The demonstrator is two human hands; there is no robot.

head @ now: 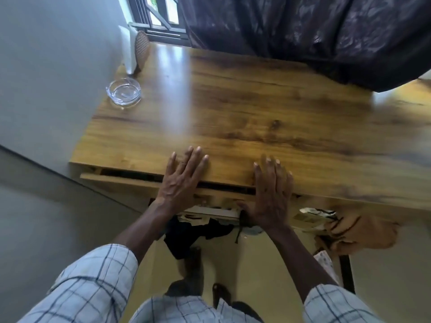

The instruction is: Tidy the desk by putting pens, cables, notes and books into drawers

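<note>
Now left hand and right hand lie flat, gripping nothing, on the desk edge above its drawer

Soft daylight enters through a window beyond the far left corner of the wooden surface. It lays a pale streak of glare down the surface's left half. Below the surface's near edge it is dim. The surface's right end is smeared with blur, and the wide lens bends its edges.
</note>
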